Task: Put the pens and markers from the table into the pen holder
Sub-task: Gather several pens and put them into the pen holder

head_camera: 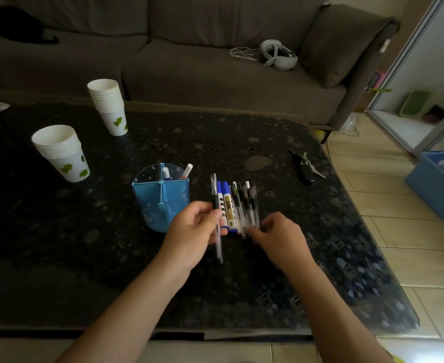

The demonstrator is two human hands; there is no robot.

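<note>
left hand [197, 226] pinches a clear pen w/ black cap [217, 218], lifted off the table [241, 153], just right of the blue pen holder [160, 197]. holder has 2 markers [188, 171] in back sections. right hand [278, 234] fingertips curled on near ends of the row of pens & markers [237, 205] lying side by side; can't tell if gripping any.

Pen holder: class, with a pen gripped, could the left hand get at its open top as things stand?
Probably yes: the left hand is beside the pen holder, whose top is open, with only two markers inside.
</note>
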